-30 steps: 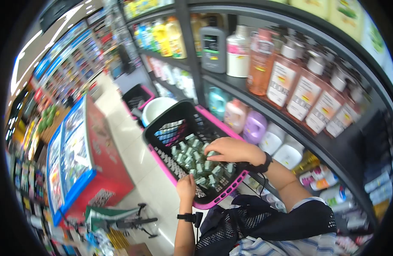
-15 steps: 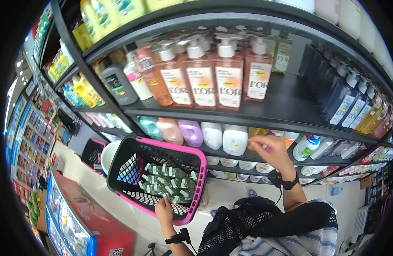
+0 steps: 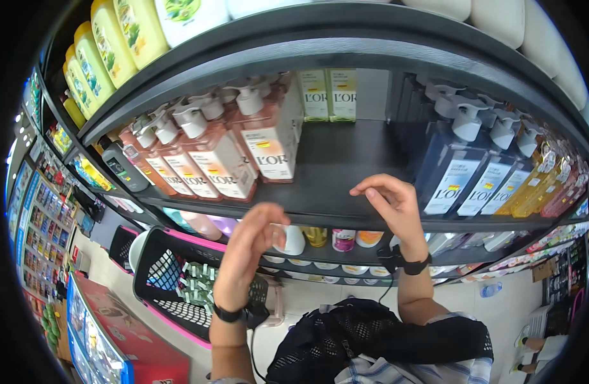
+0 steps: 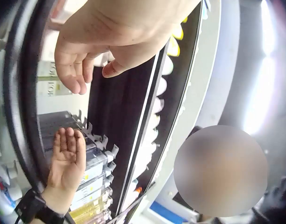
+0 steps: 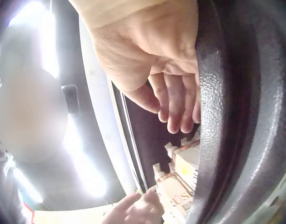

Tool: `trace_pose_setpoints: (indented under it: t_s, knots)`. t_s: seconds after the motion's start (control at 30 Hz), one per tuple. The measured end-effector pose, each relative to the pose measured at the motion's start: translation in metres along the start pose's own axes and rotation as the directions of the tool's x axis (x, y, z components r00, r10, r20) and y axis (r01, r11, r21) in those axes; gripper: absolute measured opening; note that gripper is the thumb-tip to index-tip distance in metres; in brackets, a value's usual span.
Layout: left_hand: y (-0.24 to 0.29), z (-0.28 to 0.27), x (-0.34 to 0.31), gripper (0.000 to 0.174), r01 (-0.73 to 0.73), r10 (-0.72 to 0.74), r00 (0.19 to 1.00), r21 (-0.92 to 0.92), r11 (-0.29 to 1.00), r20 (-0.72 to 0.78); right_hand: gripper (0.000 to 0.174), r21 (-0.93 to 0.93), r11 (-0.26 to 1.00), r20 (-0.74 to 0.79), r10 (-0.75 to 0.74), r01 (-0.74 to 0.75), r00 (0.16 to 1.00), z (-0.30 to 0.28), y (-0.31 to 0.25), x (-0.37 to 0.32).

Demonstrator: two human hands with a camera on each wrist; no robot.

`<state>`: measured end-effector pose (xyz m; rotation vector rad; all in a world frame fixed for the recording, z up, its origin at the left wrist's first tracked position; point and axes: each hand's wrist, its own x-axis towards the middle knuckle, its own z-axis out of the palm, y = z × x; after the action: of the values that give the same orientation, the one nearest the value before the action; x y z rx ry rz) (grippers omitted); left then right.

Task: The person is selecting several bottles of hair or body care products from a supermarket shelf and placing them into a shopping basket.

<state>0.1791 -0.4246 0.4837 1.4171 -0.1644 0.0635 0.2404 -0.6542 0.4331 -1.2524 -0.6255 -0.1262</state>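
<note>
In the head view my left hand point(image 3: 243, 253) is raised in front of the shelf's edge, fingers loosely bent and nothing held. It is nearest to a pink pump bottle point(image 3: 267, 153) with a white label, at the end of a row of similar bottles. My right hand point(image 3: 397, 208) is at the edge of the black shelf point(image 3: 342, 163), fingers relaxed, thumb apart, without any object. Dark blue pump bottles point(image 3: 457, 182) stand just right of it. The left wrist view shows the right palm point(image 4: 68, 156) facing that camera, with its fingers extended.
A black basket with a pink rim point(image 3: 179, 240) holds several small green-tinted bottles point(image 3: 197, 285), below left. Two pale green boxes point(image 3: 327, 96) stand at the shelf's back. Yellow bottles point(image 3: 118, 45) line the shelf above. A red freezer point(image 3: 105, 320) stands at lower left.
The left hand has left the basket and risen to shelf height. The right hand has come from the basket to the shelf's edge. The view has turned right, closer to the pump bottles.
</note>
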Motion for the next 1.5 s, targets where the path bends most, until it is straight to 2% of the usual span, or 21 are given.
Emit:
trace_pose_setpoints:
  t_s: [0.07,0.13,0.2,0.27,0.3,0.37,0.4,0.47,0.57,0.67,0.73,0.87,0.93,0.97,1.03,1.07,1.13,1.33,1.4,1.47,1.5]
  knots:
    - [0.015,0.016,0.019,0.044,-0.009,0.007,0.999,0.046,0.999,0.032,0.01,0.03,0.999,-0.014,0.043,-0.043,0.999,0.004,-0.002,0.0]
    - [0.027,0.044,0.061,0.052,-0.098,0.1,0.995,0.232,0.968,0.005,0.008,-0.107,0.994,0.046,-0.024,0.029,0.999,0.0,-0.002,-0.002]
    - [0.028,0.066,0.128,0.06,-0.164,0.221,0.974,0.513,0.843,-0.052,0.007,-0.322,0.942,0.048,-0.084,0.095,0.995,0.003,-0.006,-0.004]
    - [0.022,0.065,0.16,0.067,-0.169,0.243,0.968,0.567,0.807,-0.058,0.007,-0.363,0.921,0.061,-0.126,0.139,0.99,0.006,-0.005,-0.004]
    - [0.006,0.063,0.191,0.07,-0.305,0.414,0.91,0.664,0.683,-0.009,0.007,-0.414,0.893,0.107,-0.143,0.175,0.984,-0.003,-0.006,-0.005]
    - [-0.009,0.048,0.239,0.072,-0.421,0.565,0.822,0.743,0.52,0.071,0.007,-0.468,0.851,0.15,-0.191,0.24,0.97,0.002,-0.001,-0.005]
    - [-0.01,0.051,0.256,0.068,-0.36,0.559,0.826,0.832,0.422,0.074,0.008,-0.536,0.785,0.18,-0.254,0.311,0.95,0.001,0.001,-0.005]
    - [-0.012,0.048,0.276,0.065,-0.294,0.548,0.833,0.901,0.319,0.077,0.006,-0.53,0.793,0.161,-0.255,0.301,0.953,0.002,0.001,-0.006]
    - [-0.009,0.052,0.287,0.063,-0.401,0.57,0.799,0.875,0.27,0.19,0.004,-0.581,0.747,0.119,-0.315,0.323,0.942,0.004,0.004,-0.008]
    - [0.001,0.064,0.278,0.063,-0.326,0.616,0.763,0.94,0.104,0.196,0.003,-0.623,0.702,0.082,-0.38,0.345,0.921,0.007,0.008,-0.01]
    - [0.001,0.063,0.272,0.066,-0.273,0.666,0.687,0.953,-0.132,0.289,0.003,-0.648,0.676,0.073,-0.404,0.351,0.912,0.008,0.009,-0.01]
    - [-0.007,0.07,0.261,0.068,-0.304,0.72,0.649,0.951,-0.048,0.244,0.002,-0.705,0.618,0.028,-0.468,0.349,0.883,0.013,0.011,-0.014]
    - [-0.011,0.079,0.251,0.067,-0.295,0.825,0.495,0.946,-0.135,0.272,0.002,-0.708,0.617,0.027,-0.461,0.342,0.887,0.014,0.011,-0.014]
    - [-0.011,0.083,0.248,0.067,-0.292,0.827,0.495,0.947,-0.131,0.267,0.004,-0.711,0.62,0.022,-0.453,0.332,0.891,0.014,0.011,-0.014]
    - [-0.019,0.081,0.251,0.067,-0.454,0.713,0.698,0.813,0.364,0.07,0.003,-0.715,0.615,0.019,-0.457,0.331,0.889,0.015,0.011,-0.015]
    - [-0.02,0.079,0.254,0.067,-0.452,0.712,0.699,0.812,0.37,0.064,0.004,-0.719,0.612,0.01,-0.463,0.328,0.886,0.015,0.01,-0.015]
    - [-0.024,0.073,0.26,0.064,-0.333,0.56,0.828,0.776,0.536,-0.031,0.003,-0.723,0.606,0.017,-0.465,0.333,0.885,0.014,0.011,-0.015]
    - [-0.009,0.068,0.188,0.064,-0.328,0.53,0.848,0.798,0.506,0.013,0.005,-0.648,0.647,0.016,-0.517,0.403,0.856,0.01,0.01,-0.018]
    - [-0.014,0.064,0.149,0.061,-0.45,0.613,0.789,0.724,0.523,0.048,0.008,-0.593,0.674,0.025,-0.53,0.44,0.847,0.009,0.008,-0.023]
    - [0.011,0.074,0.083,0.056,-0.361,0.455,0.89,0.59,0.722,-0.012,0.01,-0.484,0.712,-0.057,-0.606,0.508,0.794,0.007,0.003,-0.029]
    - [0.021,0.076,0.053,0.055,-0.374,0.453,0.891,0.533,0.759,-0.02,0.009,-0.461,0.748,-0.126,-0.587,0.477,0.8,0.009,-0.001,-0.035]
